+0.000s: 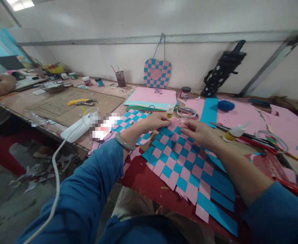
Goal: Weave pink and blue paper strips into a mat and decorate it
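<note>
A woven sheet of pink and blue paper strips [174, 156] lies in front of me on a red surface, its strip ends loose at the lower right. My left hand [155, 122], with a bangle on the wrist, pinches the far edge of the weave. On the same edge, a little to the right, my right hand [198, 133] is closed on the paper between thumb and fingers. Just beyond my fingers stands a small glue bottle [169, 111]. Partly behind my left arm lies another checkered woven piece [131, 118].
Scissors [247, 135] and a second glue bottle [236, 131] lie at right. Pliers [81, 102] rest on cardboard at left, near a white power strip [79, 127] with a cord. A checkered apple-shaped bag [157, 81] leans on the wall. Another person's hand [5, 83] is far left.
</note>
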`<state>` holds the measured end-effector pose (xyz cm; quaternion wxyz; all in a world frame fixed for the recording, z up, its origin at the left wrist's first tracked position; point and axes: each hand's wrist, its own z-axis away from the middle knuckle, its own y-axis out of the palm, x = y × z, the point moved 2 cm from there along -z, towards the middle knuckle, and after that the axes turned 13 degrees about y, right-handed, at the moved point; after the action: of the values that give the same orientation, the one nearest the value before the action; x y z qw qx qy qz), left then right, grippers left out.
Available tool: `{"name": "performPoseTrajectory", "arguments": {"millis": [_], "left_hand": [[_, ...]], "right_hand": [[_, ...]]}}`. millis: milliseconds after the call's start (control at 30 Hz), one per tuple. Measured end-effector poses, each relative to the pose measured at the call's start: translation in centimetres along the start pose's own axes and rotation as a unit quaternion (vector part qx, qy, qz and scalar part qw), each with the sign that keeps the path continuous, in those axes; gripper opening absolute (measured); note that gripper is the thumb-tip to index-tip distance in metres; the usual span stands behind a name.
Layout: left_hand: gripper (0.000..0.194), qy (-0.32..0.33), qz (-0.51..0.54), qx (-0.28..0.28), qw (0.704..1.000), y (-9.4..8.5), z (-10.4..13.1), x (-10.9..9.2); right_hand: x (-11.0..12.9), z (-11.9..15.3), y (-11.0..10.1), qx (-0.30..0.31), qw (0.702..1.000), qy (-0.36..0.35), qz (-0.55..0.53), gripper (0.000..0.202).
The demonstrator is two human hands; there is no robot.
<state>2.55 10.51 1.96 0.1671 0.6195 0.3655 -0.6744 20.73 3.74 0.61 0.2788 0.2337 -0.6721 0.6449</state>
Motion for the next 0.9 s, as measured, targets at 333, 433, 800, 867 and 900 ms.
{"name": "performPoseTrajectory", "arguments": {"millis": [333,433,800,867,900], "left_hand": [[0.015,0.012,-0.041,0.007,0.999,1.1,0.5,-1.1],[0.015,0.020,-0.039,0.015,0.999,1.1,0.4,-0.9],[0.024,0.050,-0.050,0.022,0.997,1.0,-0.1,0.5],[0.026,0.055,-0.066,0.017,0.996,1.0,-0.1,0.6],[0.027,0.059,-0.071,0.017,0.996,1.0,-0.1,0.7]], "right_hand": [[0.7,-0.7,1.0,-0.042,0.993,0.004,-0.110,0.032],[0.6,-0.8,1.1,-0.054,0.993,0.017,-0.105,0.035],[1.4,-0.2,0.6,-0.062,0.997,0.041,-0.024,0.028],[1.5,-0.2,0.6,-0.059,0.997,0.043,-0.022,0.028],[1.5,-0.2,0.7,-0.059,0.997,0.044,-0.022,0.028]]}}
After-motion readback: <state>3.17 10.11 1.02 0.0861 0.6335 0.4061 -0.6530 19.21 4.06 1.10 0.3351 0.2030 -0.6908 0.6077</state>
